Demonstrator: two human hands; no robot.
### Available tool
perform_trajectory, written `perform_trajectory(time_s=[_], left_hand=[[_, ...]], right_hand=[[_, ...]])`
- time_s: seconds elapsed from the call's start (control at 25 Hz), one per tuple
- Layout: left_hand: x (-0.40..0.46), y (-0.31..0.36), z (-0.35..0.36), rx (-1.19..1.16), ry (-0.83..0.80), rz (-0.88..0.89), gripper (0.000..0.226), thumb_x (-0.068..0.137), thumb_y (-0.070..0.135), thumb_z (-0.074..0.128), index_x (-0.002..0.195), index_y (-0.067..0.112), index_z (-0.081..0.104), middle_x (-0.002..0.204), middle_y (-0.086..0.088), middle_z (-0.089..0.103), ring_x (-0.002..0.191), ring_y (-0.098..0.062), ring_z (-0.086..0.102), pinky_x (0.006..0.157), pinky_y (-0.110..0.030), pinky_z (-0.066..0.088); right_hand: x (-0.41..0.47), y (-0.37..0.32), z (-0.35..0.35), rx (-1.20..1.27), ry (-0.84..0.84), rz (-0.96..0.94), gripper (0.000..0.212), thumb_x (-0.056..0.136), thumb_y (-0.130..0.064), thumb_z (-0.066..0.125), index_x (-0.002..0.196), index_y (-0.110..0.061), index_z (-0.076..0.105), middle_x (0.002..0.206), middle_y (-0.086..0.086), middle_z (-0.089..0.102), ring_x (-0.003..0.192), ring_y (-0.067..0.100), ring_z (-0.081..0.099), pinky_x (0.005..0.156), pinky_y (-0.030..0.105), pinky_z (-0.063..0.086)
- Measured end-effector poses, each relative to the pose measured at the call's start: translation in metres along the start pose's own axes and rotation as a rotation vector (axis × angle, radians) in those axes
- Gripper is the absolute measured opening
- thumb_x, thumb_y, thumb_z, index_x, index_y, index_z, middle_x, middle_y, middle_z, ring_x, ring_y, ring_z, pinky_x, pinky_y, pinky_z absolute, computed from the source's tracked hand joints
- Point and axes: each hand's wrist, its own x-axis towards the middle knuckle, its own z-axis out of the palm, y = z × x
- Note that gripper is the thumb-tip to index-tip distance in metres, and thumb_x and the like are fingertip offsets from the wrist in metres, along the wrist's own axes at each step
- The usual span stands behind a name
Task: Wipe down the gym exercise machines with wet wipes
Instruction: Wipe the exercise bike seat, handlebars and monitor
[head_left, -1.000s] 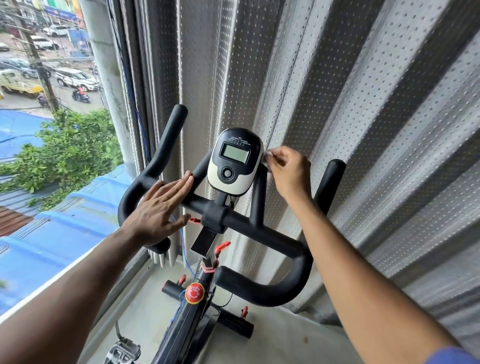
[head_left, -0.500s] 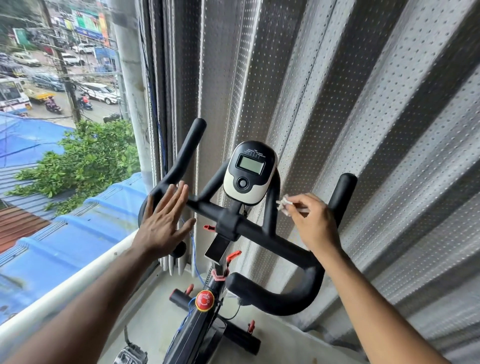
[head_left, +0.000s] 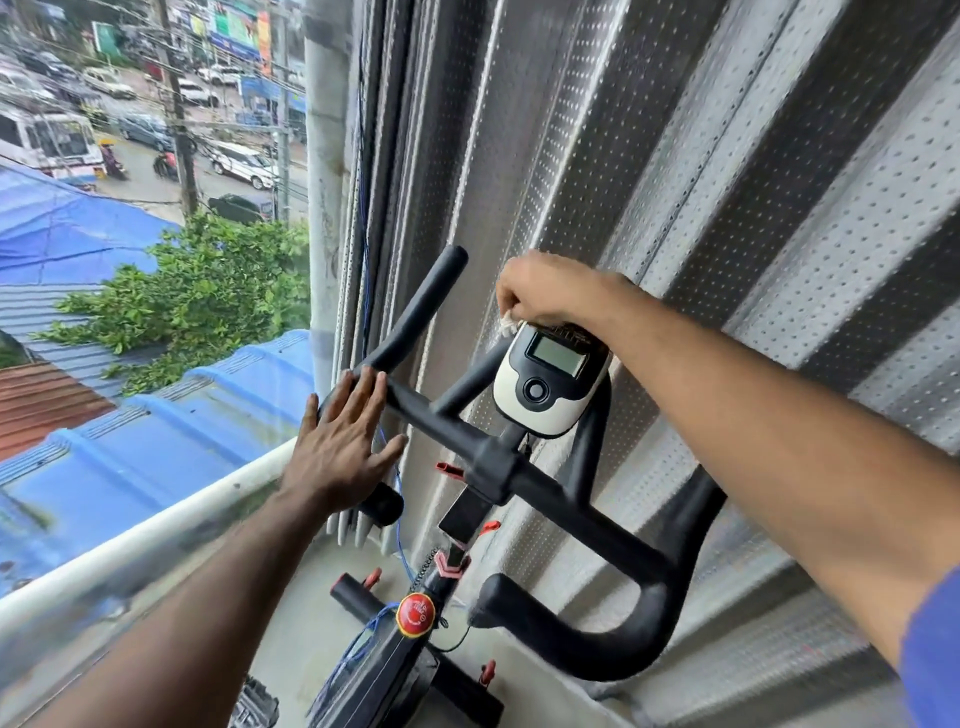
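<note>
An exercise bike with black foam handlebars (head_left: 524, 475) stands in front of me. Its black-and-white console (head_left: 548, 382) sits in the middle with a grey screen. My right hand (head_left: 540, 291) is curled on the console's top edge and grips a white wet wipe (head_left: 508, 327), of which only a small corner shows under the fingers. My left hand (head_left: 340, 447) lies flat with straight fingers against the left handlebar bend, holding nothing.
A perforated metal wall (head_left: 753, 182) runs close behind the bike on the right. A glass window with a white rail (head_left: 130, 540) is on the left. A red knob (head_left: 415, 613) sits on the bike frame below, with blue cable beside it.
My right hand has risen with the wipe from beside the right handlebar post to the top of the console. My left hand has stayed on the left handlebar. The view has shifted.
</note>
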Motion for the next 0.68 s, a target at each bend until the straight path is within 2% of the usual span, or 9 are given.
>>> perform_trajectory(time_s=[0.08, 0.16, 0.32, 0.44, 0.56, 0.68], left_hand=[[-0.001, 0.001, 0.0, -0.032, 0.024, 0.001, 0.091, 0.086, 0.077, 0.006, 0.163, 0.032, -0.013, 0.17, 0.009, -0.016, 0.158, -0.013, -0.014, 0.129, -0.052, -0.002], [-0.001, 0.002, 0.0, -0.054, 0.039, -0.005, 0.094, 0.085, 0.076, 0.008, 0.165, 0.03, -0.005, 0.171, 0.008, -0.011, 0.159, -0.014, -0.01, 0.129, -0.053, 0.001], [-0.001, 0.002, 0.002, -0.058, 0.055, -0.024, 0.093, 0.086, 0.075, 0.009, 0.166, 0.03, -0.001, 0.173, 0.01, -0.009, 0.16, -0.011, -0.009, 0.129, -0.053, 0.004], [-0.001, 0.001, 0.002, -0.062, 0.06, -0.026, 0.092, 0.086, 0.074, 0.01, 0.166, 0.031, -0.002, 0.172, 0.011, -0.011, 0.159, -0.01, -0.011, 0.129, -0.053, 0.004], [0.0, -0.001, 0.003, -0.06, 0.059, -0.019, 0.091, 0.088, 0.074, 0.011, 0.166, 0.03, 0.0, 0.172, 0.01, -0.011, 0.159, -0.01, -0.011, 0.129, -0.053, 0.005], [0.0, -0.002, 0.005, -0.063, 0.074, -0.011, 0.09, 0.089, 0.073, 0.013, 0.166, 0.029, 0.002, 0.172, 0.01, -0.008, 0.159, -0.011, -0.009, 0.129, -0.053, 0.006]], right_hand=[[0.018, -0.012, 0.0, -0.029, -0.123, 0.018, 0.013, 0.087, -0.014, 0.076, 0.092, -0.025, 0.079, 0.093, -0.001, 0.077, 0.086, 0.02, 0.072, 0.089, 0.041, 0.06], [0.027, -0.029, 0.012, -0.046, -0.138, -0.015, 0.013, 0.085, -0.01, 0.077, 0.089, -0.023, 0.078, 0.088, -0.001, 0.075, 0.081, 0.02, 0.071, 0.085, 0.041, 0.061], [0.023, -0.085, 0.056, -0.004, -0.139, -0.207, 0.01, 0.091, -0.011, 0.071, 0.1, -0.013, 0.077, 0.097, 0.005, 0.076, 0.09, 0.023, 0.071, 0.082, 0.037, 0.057], [0.02, -0.083, 0.05, -0.048, -0.215, -0.298, 0.014, 0.093, -0.013, 0.069, 0.105, -0.015, 0.076, 0.095, -0.001, 0.073, 0.088, 0.021, 0.069, 0.076, 0.032, 0.052], [0.029, -0.04, 0.01, -0.086, -0.261, -0.184, 0.018, 0.086, -0.009, 0.075, 0.096, -0.024, 0.08, 0.089, -0.006, 0.076, 0.083, 0.015, 0.07, 0.079, 0.034, 0.058], [0.034, 0.002, -0.016, -0.094, -0.299, 0.004, 0.011, 0.084, -0.015, 0.081, 0.081, -0.026, 0.079, 0.081, -0.005, 0.076, 0.081, 0.019, 0.072, 0.084, 0.04, 0.06]])
